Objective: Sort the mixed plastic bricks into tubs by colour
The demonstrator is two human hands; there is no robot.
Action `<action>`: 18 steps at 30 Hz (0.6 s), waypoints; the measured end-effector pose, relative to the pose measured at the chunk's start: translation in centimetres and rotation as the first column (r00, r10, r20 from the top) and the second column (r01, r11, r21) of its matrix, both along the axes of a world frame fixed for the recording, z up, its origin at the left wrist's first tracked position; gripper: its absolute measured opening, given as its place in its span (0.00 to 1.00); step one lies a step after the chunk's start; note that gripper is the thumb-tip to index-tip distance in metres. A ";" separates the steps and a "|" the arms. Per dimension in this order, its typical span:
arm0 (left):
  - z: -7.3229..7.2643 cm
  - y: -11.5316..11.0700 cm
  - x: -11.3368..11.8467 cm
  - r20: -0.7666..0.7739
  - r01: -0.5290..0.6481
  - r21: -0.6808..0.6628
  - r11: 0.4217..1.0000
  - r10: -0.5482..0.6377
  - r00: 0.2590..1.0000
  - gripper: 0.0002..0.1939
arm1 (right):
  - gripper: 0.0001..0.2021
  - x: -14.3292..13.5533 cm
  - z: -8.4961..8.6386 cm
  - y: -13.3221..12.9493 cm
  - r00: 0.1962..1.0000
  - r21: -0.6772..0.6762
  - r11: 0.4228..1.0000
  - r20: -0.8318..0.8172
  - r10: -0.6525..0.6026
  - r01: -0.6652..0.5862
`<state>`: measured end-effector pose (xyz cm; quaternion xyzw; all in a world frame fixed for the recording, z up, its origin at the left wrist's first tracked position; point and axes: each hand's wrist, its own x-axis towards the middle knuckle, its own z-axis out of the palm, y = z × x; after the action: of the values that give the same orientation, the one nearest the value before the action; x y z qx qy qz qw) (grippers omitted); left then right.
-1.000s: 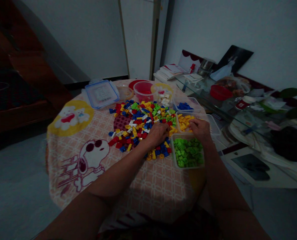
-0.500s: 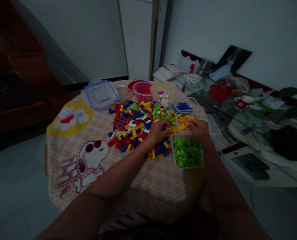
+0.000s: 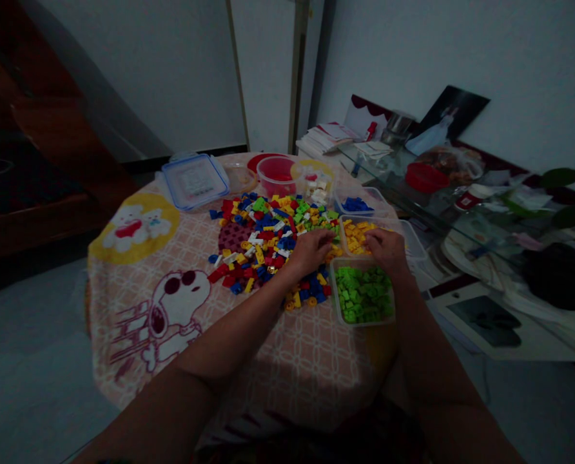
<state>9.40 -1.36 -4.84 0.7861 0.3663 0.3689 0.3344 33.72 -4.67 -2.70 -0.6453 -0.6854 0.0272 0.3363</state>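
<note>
Bare forearms, dark clothing

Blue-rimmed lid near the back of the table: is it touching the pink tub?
Apart. The head view shows a plain gap between the blue-rimmed lid and the pink tub, with a clear round item between them.

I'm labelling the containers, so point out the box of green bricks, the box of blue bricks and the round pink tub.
Box of green bricks [image 3: 363, 324]: head view, on its near rim.
Box of blue bricks [image 3: 377, 211]: head view, on its bottom right part.
Round pink tub [image 3: 276, 188]: head view, on its front wall.
</note>
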 end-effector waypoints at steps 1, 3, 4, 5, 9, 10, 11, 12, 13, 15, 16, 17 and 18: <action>0.1 -0.1 -0.1 -0.085 -0.007 0.027 1.000 0.010 0.996 0.16 | 0.15 -0.1 0.0 0.0 1.000 -0.009 1.000 -0.005 0.003 -0.003; 0.3 -0.5 -0.2 -0.236 0.021 0.075 0.997 -0.003 0.972 0.16 | 0.15 -0.2 0.1 -0.1 1.000 -0.021 1.000 -0.017 0.006 -0.007; 0.3 -0.7 -0.1 -0.301 0.045 0.099 0.994 -0.013 0.954 0.16 | 0.15 -0.2 0.1 -0.1 1.000 -0.020 1.000 -0.019 0.005 -0.005; 0.3 -0.9 0.0 -0.358 0.069 0.124 0.990 -0.020 0.934 0.15 | 0.14 -0.3 0.2 -0.1 1.000 -0.017 1.000 -0.019 0.003 -0.004; 0.4 -1.4 0.5 -0.490 0.138 0.187 0.973 -0.030 0.871 0.10 | 0.14 -0.3 0.2 -0.1 1.000 -0.006 1.000 -0.007 0.007 -0.007; 0.4 -1.4 0.5 -0.500 0.141 0.190 0.972 -0.028 0.865 0.09 | 0.14 -0.2 0.2 -0.1 1.000 -0.008 1.000 -0.005 0.008 -0.008; 0.4 -1.4 0.5 -0.505 0.138 0.190 0.972 -0.023 0.863 0.09 | 0.14 -0.2 0.2 -0.1 1.000 -0.012 1.000 -0.003 0.008 -0.008; 0.4 -1.4 0.5 -0.506 0.129 0.189 0.974 -0.016 0.863 0.09 | 0.14 -0.2 0.2 -0.1 1.000 -0.017 1.000 -0.002 0.008 -0.008; 0.4 -1.4 0.5 -0.502 0.116 0.186 0.976 -0.007 0.865 0.09 | 0.14 -0.2 0.1 -0.1 1.000 -0.024 1.000 -0.002 0.010 -0.010; 0.3 -1.3 0.4 -0.480 0.089 0.176 0.980 0.006 0.877 0.09 | 0.15 -0.2 0.1 -0.1 1.000 -0.037 0.999 0.002 0.013 -0.013; 0.2 -1.3 0.3 -0.458 0.077 0.168 0.983 0.009 0.889 0.10 | 0.15 -0.2 0.1 -0.1 1.000 -0.041 0.999 0.007 0.012 -0.012; 0.1 -1.2 0.3 -0.427 0.066 0.161 0.985 0.010 0.904 0.11 | 0.15 -0.2 0.1 -0.1 1.000 -0.045 0.999 0.015 0.011 -0.010; 0.1 -1.1 0.2 -0.384 0.051 0.154 0.987 0.012 0.923 0.11 | 0.15 -0.2 0.1 -0.1 1.000 -0.046 0.999 0.023 0.007 -0.006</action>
<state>9.64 -2.50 -4.74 0.8711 0.3858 0.2331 0.1952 33.47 -4.73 -2.62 -0.6507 -0.6906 0.0364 0.3135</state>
